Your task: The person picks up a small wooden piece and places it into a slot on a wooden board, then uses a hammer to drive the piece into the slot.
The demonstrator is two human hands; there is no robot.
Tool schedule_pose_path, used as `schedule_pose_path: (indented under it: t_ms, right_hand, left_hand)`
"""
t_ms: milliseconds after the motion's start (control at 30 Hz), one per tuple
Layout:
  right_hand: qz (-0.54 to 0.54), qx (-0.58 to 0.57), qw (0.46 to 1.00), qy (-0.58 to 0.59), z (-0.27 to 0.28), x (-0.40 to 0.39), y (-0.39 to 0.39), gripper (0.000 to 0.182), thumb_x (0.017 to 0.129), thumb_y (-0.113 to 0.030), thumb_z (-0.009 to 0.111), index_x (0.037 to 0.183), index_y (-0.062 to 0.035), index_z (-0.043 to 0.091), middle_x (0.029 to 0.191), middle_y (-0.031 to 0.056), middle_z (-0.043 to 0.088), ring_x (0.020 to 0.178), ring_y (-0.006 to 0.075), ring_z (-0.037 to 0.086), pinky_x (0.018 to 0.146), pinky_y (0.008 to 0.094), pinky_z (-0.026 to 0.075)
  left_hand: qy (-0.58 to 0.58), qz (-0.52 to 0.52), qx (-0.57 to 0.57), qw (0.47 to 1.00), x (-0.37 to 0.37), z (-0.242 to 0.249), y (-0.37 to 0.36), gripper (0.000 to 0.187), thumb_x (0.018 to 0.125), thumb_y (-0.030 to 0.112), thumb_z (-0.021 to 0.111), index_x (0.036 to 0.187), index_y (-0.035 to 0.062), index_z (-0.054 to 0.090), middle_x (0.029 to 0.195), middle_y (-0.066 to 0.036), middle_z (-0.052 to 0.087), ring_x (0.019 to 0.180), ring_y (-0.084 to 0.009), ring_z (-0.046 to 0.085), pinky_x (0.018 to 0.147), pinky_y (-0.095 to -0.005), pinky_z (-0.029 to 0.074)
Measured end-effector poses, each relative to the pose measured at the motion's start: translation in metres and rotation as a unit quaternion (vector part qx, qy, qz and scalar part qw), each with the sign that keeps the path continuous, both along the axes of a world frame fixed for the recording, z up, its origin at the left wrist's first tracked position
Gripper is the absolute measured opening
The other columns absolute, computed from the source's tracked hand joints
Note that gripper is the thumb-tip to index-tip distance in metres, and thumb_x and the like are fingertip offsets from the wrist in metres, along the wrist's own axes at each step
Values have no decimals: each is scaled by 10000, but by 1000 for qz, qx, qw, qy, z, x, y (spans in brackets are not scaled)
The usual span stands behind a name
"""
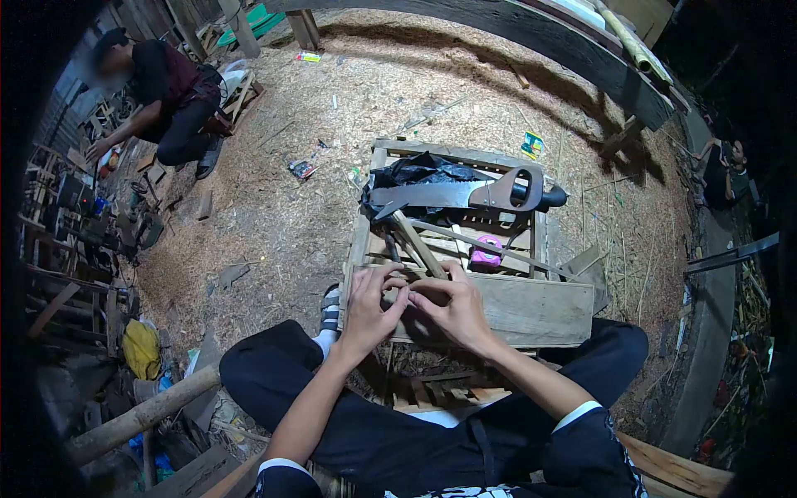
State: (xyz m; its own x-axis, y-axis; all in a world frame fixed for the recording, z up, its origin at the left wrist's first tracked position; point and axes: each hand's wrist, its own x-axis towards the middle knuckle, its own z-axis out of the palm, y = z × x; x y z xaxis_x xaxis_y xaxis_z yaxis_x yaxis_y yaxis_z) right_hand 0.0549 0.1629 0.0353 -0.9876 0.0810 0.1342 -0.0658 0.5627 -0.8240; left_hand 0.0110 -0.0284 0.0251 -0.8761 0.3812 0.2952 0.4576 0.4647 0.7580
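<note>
My left hand (372, 305) and my right hand (455, 309) meet over the left part of a wooden board (535, 307). Their thumbs and fingertips are pinched close together; whatever lies between them is too small or hidden to make out. Just beyond my fingers lies a hammer (419, 243), its handle pointing toward my right hand. A handsaw (440, 195) rests across a black plastic bag (425, 170) farther off. Right of the hammer sits a pink tape measure (486, 251). All of these lie on a slatted wooden crate (360, 241).
Shavings cover the ground (290, 224). A person (178, 100) crouches at the upper left beside piled scrap wood; another person (727, 173) sits at the far right. A thick beam (548, 41) crosses the top. A pole (149, 415) runs at lower left.
</note>
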Motion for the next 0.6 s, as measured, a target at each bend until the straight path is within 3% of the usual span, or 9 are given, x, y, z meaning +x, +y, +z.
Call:
schedule_pose_path:
  t_ms: [167, 233, 267, 533, 567, 600]
  right_hand:
    - [-11, -16, 999, 29, -3, 3, -1, 218, 862, -225, 863, 1057, -129, 840, 1223, 158, 688, 1077, 361, 707, 868, 449, 570]
    - [-10, -22, 999, 41, 0, 3, -3, 214, 858, -204, 866, 1055, -125, 838, 1222, 156, 689, 1080, 358, 708, 868, 443, 570]
    - [-12, -30, 999, 40, 3, 3, -4, 212, 855, -188, 866, 1055, -122, 838, 1220, 154, 689, 1079, 355, 708, 867, 438, 571]
    - [-12, -41, 999, -20, 11, 0, -5, 224, 876, -210, 863, 1085, -135, 834, 1229, 142, 660, 1094, 327, 690, 911, 416, 558]
    - [-17, 9, 1000, -2, 7, -3, -2, 245, 872, -237, 862, 1100, -153, 832, 1242, 148, 650, 1117, 337, 679, 915, 424, 557]
    - [-22, 59, 998, 15, 2, -5, 1, 266, 867, -263, 861, 1115, -170, 831, 1255, 153, 639, 1140, 347, 668, 920, 432, 555]
  left_hand:
    - [-46, 0, 20, 999, 3, 1, 0, 345, 928, 63, 783, 1251, 6, 676, 1069, -92, 766, 1057, -203, 720, 981, -363, 495]
    - [-209, 46, 146, 966, 5, 2, 1, 212, 934, 147, 799, 1115, 42, 761, 1024, -68, 758, 1030, -210, 691, 954, -370, 461]
    - [-224, 44, 189, 955, 5, 0, 1, 194, 941, 158, 807, 1104, 54, 786, 986, -64, 742, 966, -173, 661, 856, -339, 476]
    - [-112, 77, 93, 986, 4, 3, -4, 163, 948, 161, 796, 1062, 45, 785, 890, -48, 634, 789, -137, 522, 713, -271, 433]
    - [-83, 104, 90, 987, 3, 5, -4, 145, 953, 157, 786, 1045, 44, 784, 891, -46, 622, 780, -127, 520, 700, -264, 427]
    - [-130, 136, 102, 977, 1, 9, -7, 120, 953, 145, 778, 1016, 43, 782, 871, -35, 605, 757, -112, 516, 680, -270, 424]
